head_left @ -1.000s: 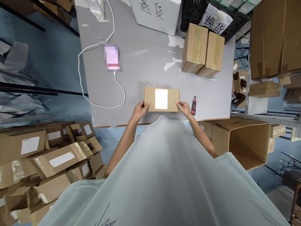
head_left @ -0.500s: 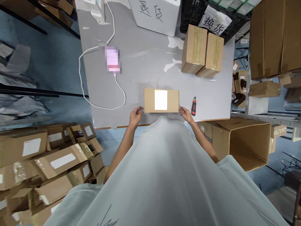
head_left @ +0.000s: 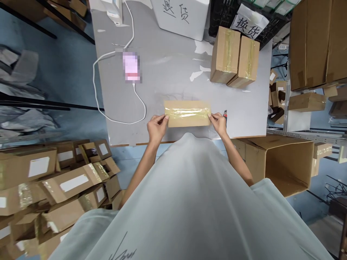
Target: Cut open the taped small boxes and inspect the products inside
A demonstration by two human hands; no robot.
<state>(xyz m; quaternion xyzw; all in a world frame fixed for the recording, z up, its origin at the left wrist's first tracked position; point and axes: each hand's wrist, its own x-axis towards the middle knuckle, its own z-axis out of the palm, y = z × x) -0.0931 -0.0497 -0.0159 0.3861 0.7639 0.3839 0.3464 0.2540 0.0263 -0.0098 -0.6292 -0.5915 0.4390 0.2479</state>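
Observation:
A small cardboard box (head_left: 187, 122) is held between my two hands at the near side of the grey table (head_left: 173, 79). Clear shiny tape runs along the middle of its upper face. My left hand (head_left: 157, 127) pinches the left end, thumb on the taped face. At the right end my right hand (head_left: 219, 122) grips it the same way. Just behind the right hand lies a red and black utility knife (head_left: 225, 115), partly covered by that hand. Whether the box touches the table, I cannot tell.
Two taped cardboard boxes (head_left: 225, 56) stand at the back right, before a black crate (head_left: 221, 18). A white bin (head_left: 181, 18) is at the back. A phone (head_left: 131, 66) with a white cable lies left. Opened boxes (head_left: 72, 182) pile up lower left; a large open carton (head_left: 287, 166) sits right.
The box has been turned over: its white label faced up before, and now a taped side does. Both hands have closed on its ends, and the right hand now partly covers the knife.

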